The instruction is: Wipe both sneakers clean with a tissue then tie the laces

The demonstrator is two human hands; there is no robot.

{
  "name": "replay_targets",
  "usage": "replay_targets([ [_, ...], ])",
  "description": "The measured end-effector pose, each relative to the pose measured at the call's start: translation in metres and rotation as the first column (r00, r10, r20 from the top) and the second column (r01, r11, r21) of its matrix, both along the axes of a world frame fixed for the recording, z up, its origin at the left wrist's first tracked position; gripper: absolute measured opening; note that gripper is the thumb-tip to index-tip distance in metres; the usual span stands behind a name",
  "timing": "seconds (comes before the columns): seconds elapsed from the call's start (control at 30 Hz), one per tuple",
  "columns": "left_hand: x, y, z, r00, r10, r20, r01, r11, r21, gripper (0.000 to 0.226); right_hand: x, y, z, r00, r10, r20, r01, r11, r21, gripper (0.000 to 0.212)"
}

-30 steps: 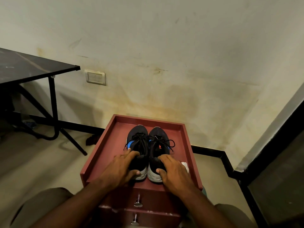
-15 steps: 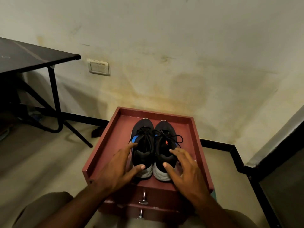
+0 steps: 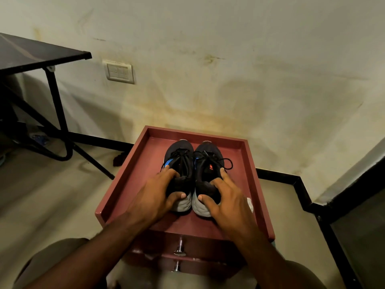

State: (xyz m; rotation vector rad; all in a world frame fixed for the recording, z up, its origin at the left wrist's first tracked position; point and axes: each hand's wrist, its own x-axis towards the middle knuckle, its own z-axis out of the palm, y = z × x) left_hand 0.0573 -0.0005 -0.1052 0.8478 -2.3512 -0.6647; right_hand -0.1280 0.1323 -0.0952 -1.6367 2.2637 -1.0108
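two black sneakers side by side, touching, toes toward the wall, in the middle of the frame on the red raised-rim top of a small drawer unit (image 3: 129,174). left sneaker (image 3: 180,157) with a blue patch at its side, right sneaker (image 3: 209,161) with a small red mark on the tongue. laces (image 3: 226,162) lying loose, spilling over the right sneaker's outer edge.

left hand (image 3: 155,197) wrapped over the heel of the left sneaker, fingers up along its outer side and collar, thumb pressed on the grey heel sole. clamped on it, plainly. right hand (image 3: 228,202) doing the same on the right sneaker: thumb on the grey heel, fingers spread over the collar and outer side, gripping.

white tissue (image 3: 250,204) peeking out just beside the right hand, lower right of the red top, mostly hidden behind the wrist.

below, at the bottom centre, two metal drawer knobs (image 3: 179,251) on the front of the unit. knees in tan trousers at the lower corners.

upper left of the frame: a dark table (image 3: 31,53) on black metal legs, and beside it a white switch plate (image 3: 119,71) on the stained cream wall. black skirting running along the foot of the wall.
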Motion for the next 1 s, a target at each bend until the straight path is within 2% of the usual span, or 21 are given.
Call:
replay_targets([
  [0.23,-0.011,-0.018,0.012,0.996,0.082,0.015,-0.083,0.996,0.021,0.037,0.004,-0.037,0.01,0.989,-0.016,-0.147,0.019,1.0,0.018,0.027],
  [0.6,-0.006,-0.03,0.0,0.992,0.021,0.122,-0.029,0.998,0.063,0.033,0.003,-0.044,-0.001,0.991,-0.003,-0.134,0.015,0.996,0.089,0.027],
  [0.8,-0.009,-0.025,0.009,0.983,0.044,0.18,-0.061,0.995,0.085,0.035,0.004,-0.044,0.001,0.996,0.004,-0.087,0.007,0.992,0.129,0.029],
  [0.87,-0.007,-0.025,0.016,0.978,0.017,0.207,-0.046,0.99,0.135,0.044,-0.001,-0.041,0.004,0.999,0.027,-0.044,-0.019,0.984,0.176,0.034],
  [0.9,-0.004,-0.02,0.021,0.979,-0.006,0.202,-0.027,0.987,0.159,0.058,0.0,-0.033,0.007,0.999,0.036,-0.02,-0.032,0.983,0.181,0.048],
  [0.97,0.007,-0.006,0.02,0.989,-0.002,0.15,-0.027,0.981,0.193,0.085,-0.002,-0.007,0.006,0.999,0.006,0.046,-0.011,0.992,0.123,0.071],
  [1.0,0.015,-0.002,0.014,0.994,0.041,0.101,-0.06,0.98,0.188,0.088,-0.006,0.007,0.002,0.999,-0.01,0.049,0.007,0.998,0.064,0.072],
])
